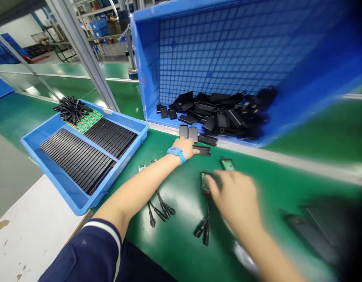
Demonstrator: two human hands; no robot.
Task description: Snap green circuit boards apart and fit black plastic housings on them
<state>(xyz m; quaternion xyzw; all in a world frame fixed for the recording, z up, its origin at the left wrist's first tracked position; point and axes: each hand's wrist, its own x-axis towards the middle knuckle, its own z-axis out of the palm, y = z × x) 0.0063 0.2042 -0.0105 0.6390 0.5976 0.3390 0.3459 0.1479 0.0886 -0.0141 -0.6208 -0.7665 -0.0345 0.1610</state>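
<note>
My left hand (186, 148), with a blue band on the wrist, reaches to the small black plastic cases (193, 134) at the foot of the large bin. Its thumb is spread from the fingers, beside a long black case piece (202, 150); the fingertips touch the cases. My right hand (235, 192) is smeared by motion, its thumb over a green circuit board in a black case (205, 183). A short black cable with connectors (203, 231) runs from that case. Another cased board (227, 163) lies just beyond the right hand.
The big blue bin (141, 70) lies tipped toward me with many black cases (222, 113) inside. At left, a blue tray (131, 150) holds rows of black strips and boards with cables. More cabled boards (142, 168) lie under my left forearm. Blurred dark pieces (313, 231) are at right.
</note>
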